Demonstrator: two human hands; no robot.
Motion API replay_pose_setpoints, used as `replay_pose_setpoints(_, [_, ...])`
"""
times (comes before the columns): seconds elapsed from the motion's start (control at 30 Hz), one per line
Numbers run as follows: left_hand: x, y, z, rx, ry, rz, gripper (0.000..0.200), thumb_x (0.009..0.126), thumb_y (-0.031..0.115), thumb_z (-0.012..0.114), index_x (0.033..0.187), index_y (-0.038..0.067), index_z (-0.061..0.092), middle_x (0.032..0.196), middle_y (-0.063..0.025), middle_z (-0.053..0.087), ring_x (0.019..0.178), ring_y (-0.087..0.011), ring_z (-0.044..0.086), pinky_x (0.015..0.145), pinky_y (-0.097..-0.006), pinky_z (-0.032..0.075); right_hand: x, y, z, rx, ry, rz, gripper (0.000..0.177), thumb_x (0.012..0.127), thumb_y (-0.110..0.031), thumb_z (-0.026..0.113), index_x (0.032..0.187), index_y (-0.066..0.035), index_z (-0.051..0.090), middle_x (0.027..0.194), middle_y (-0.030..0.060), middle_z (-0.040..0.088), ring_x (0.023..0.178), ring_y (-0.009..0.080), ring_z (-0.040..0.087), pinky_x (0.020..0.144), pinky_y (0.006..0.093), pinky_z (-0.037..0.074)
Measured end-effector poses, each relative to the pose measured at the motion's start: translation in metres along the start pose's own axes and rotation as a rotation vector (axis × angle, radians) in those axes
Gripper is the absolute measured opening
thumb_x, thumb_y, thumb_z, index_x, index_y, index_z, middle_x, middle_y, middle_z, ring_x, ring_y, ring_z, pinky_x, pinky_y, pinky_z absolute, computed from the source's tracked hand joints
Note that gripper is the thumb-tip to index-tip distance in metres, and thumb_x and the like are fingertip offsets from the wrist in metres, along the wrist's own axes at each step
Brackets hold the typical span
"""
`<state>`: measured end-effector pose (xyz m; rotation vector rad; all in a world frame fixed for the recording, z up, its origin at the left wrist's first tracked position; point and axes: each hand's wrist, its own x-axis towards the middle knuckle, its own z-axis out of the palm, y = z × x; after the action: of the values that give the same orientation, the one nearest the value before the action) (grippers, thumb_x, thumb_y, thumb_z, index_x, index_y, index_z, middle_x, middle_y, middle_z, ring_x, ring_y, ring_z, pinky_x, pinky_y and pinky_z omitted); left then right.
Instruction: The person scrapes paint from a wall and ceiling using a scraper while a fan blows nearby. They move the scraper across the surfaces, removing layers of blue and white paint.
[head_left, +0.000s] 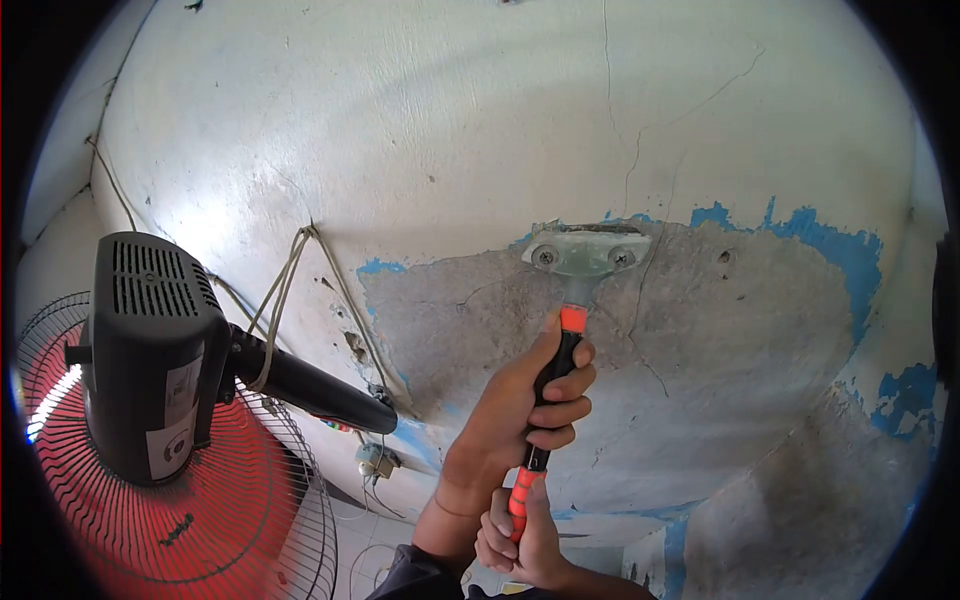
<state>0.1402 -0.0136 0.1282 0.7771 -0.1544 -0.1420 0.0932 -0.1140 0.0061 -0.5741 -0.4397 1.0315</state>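
Observation:
A long-handled wall scraper (pixel 587 256) has its greyish-green head, with two screws, against the wall at the upper edge of a bare grey patch (pixel 450 310). My left hand (pixel 535 390) is wrapped round the black upper grip of its red and black handle, thumb uppermost. Lower down, my right hand (pixel 525 535) closes round the red end of the handle. The scraper's blade edge is mostly hidden behind its head. White paint (pixel 480 130) covers the wall above, and ragged strips of blue paint (pixel 830 240) border the patch.
A black standing fan (pixel 155 350) with a wire cage and red glow takes up the left side. Cables (pixel 285 275) hang from the wall onto its post, near a small socket box (pixel 375 460). Thin cracks (pixel 635 150) run down the wall.

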Motion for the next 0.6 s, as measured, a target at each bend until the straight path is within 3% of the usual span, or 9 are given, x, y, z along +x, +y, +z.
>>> replay_pose_setpoints(0.17, [-0.005, -0.005, -0.003, -0.027, 0.029, -0.004, 0.042, 0.101, 0.050, 0.034, 0.090, 0.011, 0.044, 0.061, 0.0087, 0.029, 0.042, 0.0010, 0.022, 0.031, -0.0143, 0.020, -0.008, 0.010, 0.001, 0.117, -0.009, 0.036, 0.066, 0.088, -0.073, 0.036, 0.068, -0.011, 0.039, 0.046, 0.0000, 0.029, 0.033, 0.0121, 0.026, 0.033, 0.0265, 0.027])
replay_pose_setpoints(0.2, [-0.003, 0.000, -0.001, 0.005, 0.030, 0.005, 0.042, 0.101, 0.050, 0.033, 0.090, 0.011, 0.044, 0.061, 0.0086, 0.029, 0.042, 0.0010, 0.022, 0.031, -0.0143, 0.020, -0.003, 0.006, 0.000, 0.024, -0.016, 0.045, 0.067, 0.086, -0.076, 0.030, 0.067, -0.013, 0.038, 0.044, 0.0003, 0.029, 0.031, 0.0147, 0.029, 0.038, 0.0300, 0.030])
replay_pose_setpoints(0.33, [-0.005, 0.005, 0.002, 0.042, 0.052, 0.010, 0.041, 0.101, 0.050, 0.033, 0.091, 0.011, 0.044, 0.062, 0.0086, 0.030, 0.042, 0.0007, 0.022, 0.031, -0.0142, 0.021, 0.004, 0.002, 0.006, 0.042, -0.072, 0.018, 0.066, 0.088, -0.075, 0.028, 0.067, -0.013, 0.038, 0.044, -0.0003, 0.029, 0.031, 0.0144, 0.030, 0.039, 0.0300, 0.030])
replay_pose_setpoints(0.6, [-0.007, 0.008, -0.007, 0.020, -0.003, -0.018, 0.040, 0.102, 0.049, 0.032, 0.092, 0.012, 0.043, 0.063, 0.0086, 0.030, 0.042, 0.0008, 0.023, 0.031, -0.0145, 0.020, 0.006, 0.008, 0.011, 0.041, -0.009, 0.033, 0.068, 0.086, -0.077, 0.030, 0.066, -0.013, 0.037, 0.044, 0.0000, 0.029, 0.031, 0.0149, 0.029, 0.038, 0.0303, 0.029])
